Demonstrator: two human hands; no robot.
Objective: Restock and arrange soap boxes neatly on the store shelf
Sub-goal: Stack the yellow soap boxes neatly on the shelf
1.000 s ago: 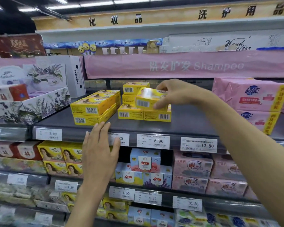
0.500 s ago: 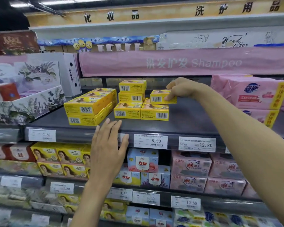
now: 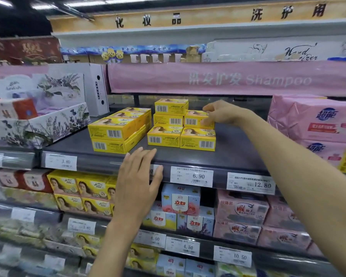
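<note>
Yellow soap boxes stand in stacks on the dark grey shelf (image 3: pixel 228 158). A left stack (image 3: pixel 116 134) is two layers high. To its right, two boxes (image 3: pixel 181 138) sit in front, with a higher stack (image 3: pixel 170 112) behind. My right hand (image 3: pixel 218 114) grips a yellow soap box (image 3: pixel 196 119) that lies on top of the front right box, beside that higher stack. My left hand (image 3: pixel 138 180) is flat and relaxed, its fingertips touching the shelf's front edge by the price labels.
Pink wrapped packs (image 3: pixel 316 124) fill the shelf's right end. A lavender-print display tray (image 3: pixel 38 124) stands at the left. Lower shelves hold yellow, blue and pink soap boxes behind price tags (image 3: pixel 192 175). A pink shampoo banner (image 3: pixel 228 78) hangs above.
My right hand brought the yellow box down from mid-air onto the front right box and slid it against the higher stack. My left hand rose to the shelf edge.
</note>
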